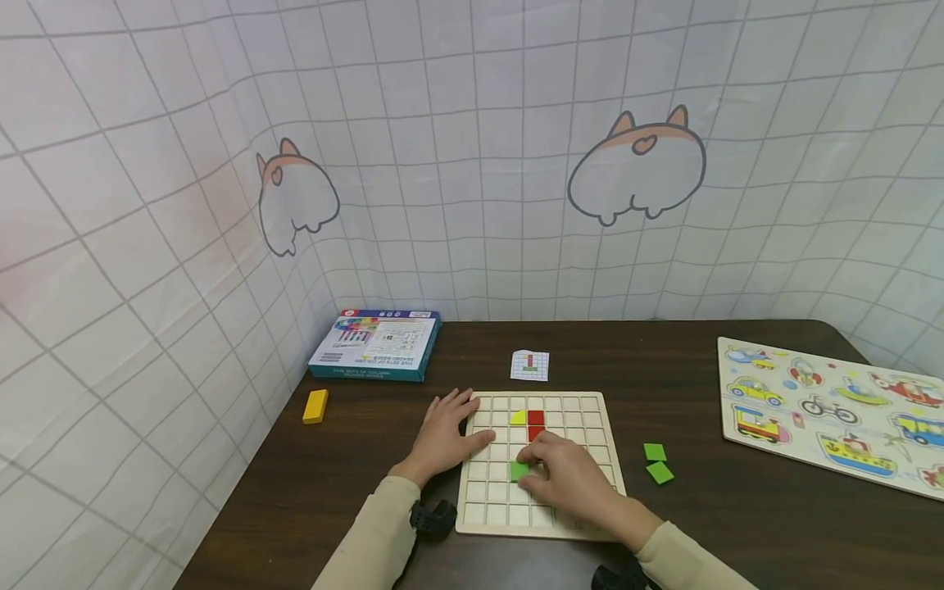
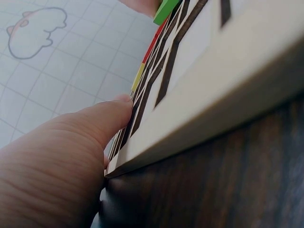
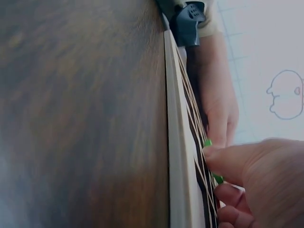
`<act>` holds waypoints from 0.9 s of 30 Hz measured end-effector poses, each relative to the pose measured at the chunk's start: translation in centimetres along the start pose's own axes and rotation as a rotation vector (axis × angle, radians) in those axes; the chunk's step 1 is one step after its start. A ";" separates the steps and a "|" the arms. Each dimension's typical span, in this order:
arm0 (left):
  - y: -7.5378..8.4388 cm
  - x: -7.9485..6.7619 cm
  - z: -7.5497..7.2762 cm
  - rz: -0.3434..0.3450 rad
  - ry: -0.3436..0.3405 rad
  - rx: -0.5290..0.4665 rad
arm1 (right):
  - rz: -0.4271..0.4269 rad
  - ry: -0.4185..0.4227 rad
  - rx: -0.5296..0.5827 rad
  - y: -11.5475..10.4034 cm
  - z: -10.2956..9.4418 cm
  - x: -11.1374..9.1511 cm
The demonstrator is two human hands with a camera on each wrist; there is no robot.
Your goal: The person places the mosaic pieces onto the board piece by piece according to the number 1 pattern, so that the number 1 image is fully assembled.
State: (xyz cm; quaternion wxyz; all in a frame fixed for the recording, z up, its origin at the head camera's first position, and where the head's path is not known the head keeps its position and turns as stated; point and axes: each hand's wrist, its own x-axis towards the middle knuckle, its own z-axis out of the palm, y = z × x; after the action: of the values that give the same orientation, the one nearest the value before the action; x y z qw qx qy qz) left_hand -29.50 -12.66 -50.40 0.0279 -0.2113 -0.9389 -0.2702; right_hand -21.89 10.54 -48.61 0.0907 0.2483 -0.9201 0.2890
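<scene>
A pale wooden grid board (image 1: 497,516) lies flat on the dark table. My left hand (image 1: 446,434) rests along its left edge, fingers fairly straight and thumb reaching over the top surface. Over the middle of the board, my right hand (image 1: 571,479) pinches a green square tile (image 1: 519,471) between thumb and fingers; in the left wrist view that green tile (image 2: 165,12) looks tilted at the board's surface. Red tiles (image 1: 536,419) sit in the grid just beyond the right fingers, which partly cover the nearer one. Beside them is a yellow tile (image 1: 518,418) with a slanted corner.
Two loose green tiles (image 1: 655,451) lie right of the board. Behind it is a small pattern card (image 1: 529,365). A box (image 1: 376,344) and a yellow block (image 1: 315,406) stand at left. A vehicle picture board (image 1: 826,410) lies at right, and a patterned curtain (image 1: 472,164) hangs behind.
</scene>
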 end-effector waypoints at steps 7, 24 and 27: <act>0.0 -0.2 0.0 -0.001 -0.005 0.003 | 0.000 0.037 -0.021 -0.2 0.5 -0.1; 0.3 0.0 -0.2 -0.015 -0.001 0.004 | 0.002 0.037 -0.019 -0.1 0.2 0.0; 0.2 0.0 -0.1 -0.012 0.001 0.000 | 0.014 0.012 -0.007 -0.1 0.0 -0.1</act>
State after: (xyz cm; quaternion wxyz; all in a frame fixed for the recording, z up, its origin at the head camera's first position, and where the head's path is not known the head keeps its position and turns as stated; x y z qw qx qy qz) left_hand -29.37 -12.54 -50.20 0.0267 -0.2058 -0.9402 -0.2702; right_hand -21.77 10.48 -48.57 0.0951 0.2397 -0.9223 0.2877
